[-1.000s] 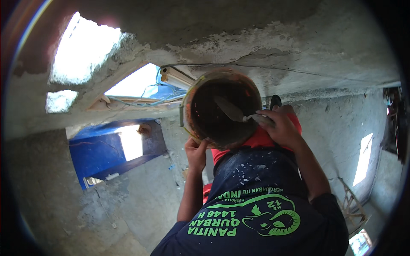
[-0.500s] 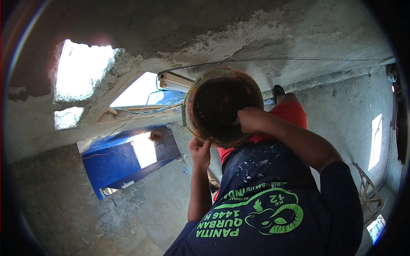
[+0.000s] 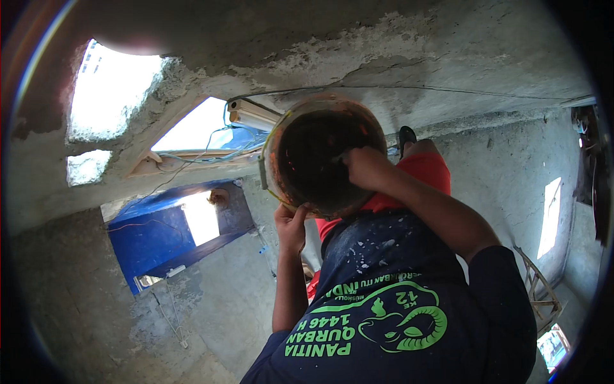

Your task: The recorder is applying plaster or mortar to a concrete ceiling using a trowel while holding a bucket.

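A round, stained bucket [image 3: 276,169] with dark contents is at the middle of the view, over my red shorts [image 3: 425,179]. My left hand [image 3: 289,227] grips the bucket's near-left rim, thumb over the edge. My right hand [image 3: 368,168] reaches inside the bucket with fingers closed round the handle of a trowel [image 3: 339,158]. The trowel shows only faintly in the shadow; its blade cannot be made out against the dark inside. My dark, paint-spattered shirt [image 3: 409,246] fills the lower middle, below the bucket.
A rough grey plastered wall [image 3: 448,57] with a thin cable runs across the top. At left are bright openings [image 3: 109,96], tubular fittings [image 3: 252,118] with loose wires, and a blue recessed opening [image 3: 147,240]. A wooden frame [image 3: 540,288] stands at lower right; my dark sandal [image 3: 407,137] shows beside the shorts.
My right hand has moved up and left, deeper into the bucket, so the trowel blade that showed clearly earlier is hidden. My left hand still grips the rim, and the bucket has shifted slightly.
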The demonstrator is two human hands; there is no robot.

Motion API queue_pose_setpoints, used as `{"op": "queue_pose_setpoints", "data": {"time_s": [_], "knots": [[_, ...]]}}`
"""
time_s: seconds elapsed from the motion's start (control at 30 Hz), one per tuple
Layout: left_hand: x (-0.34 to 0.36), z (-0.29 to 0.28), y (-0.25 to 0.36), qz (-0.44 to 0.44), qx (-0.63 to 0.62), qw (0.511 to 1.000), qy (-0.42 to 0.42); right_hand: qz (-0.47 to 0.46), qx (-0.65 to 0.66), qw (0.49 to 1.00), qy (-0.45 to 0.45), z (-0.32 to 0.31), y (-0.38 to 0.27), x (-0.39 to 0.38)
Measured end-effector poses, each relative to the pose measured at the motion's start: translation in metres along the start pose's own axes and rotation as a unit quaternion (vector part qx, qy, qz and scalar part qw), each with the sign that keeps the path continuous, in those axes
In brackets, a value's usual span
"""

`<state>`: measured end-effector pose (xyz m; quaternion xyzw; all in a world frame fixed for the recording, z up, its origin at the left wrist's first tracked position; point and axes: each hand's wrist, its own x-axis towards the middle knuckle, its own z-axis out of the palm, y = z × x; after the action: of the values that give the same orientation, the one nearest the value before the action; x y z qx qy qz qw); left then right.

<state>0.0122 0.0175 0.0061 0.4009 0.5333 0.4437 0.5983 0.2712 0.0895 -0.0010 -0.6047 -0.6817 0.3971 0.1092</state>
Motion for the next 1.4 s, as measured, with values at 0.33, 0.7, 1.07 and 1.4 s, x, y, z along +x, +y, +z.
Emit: {"op": "queue_pose_setpoints", "data": {"time_s": [0.33,0.7,1.07,1.4], "knots": [[-0.014,-0.009,-0.011,-0.024,-0.06,0.997,0.04,-0.024,-0.02,0.999,-0.041,-0.016,-0.019,-0.007],[-0.004,-0.019,-0.017,-0.044,-0.06,0.997,0.029,-0.013,-0.06,0.989,-0.133,-0.001,-0.044,0.009],[0.008,0.003,-0.002,-0.008,-0.002,1.0,0.004,0.012,-0.213,0.975,-0.057,-0.072,-0.031,0.013],[0.027,0.014,0.007,0.03,0.063,0.997,-0.019,-0.032,-0.359,0.897,-0.257,-0.047,-0.073,0.06]]}}
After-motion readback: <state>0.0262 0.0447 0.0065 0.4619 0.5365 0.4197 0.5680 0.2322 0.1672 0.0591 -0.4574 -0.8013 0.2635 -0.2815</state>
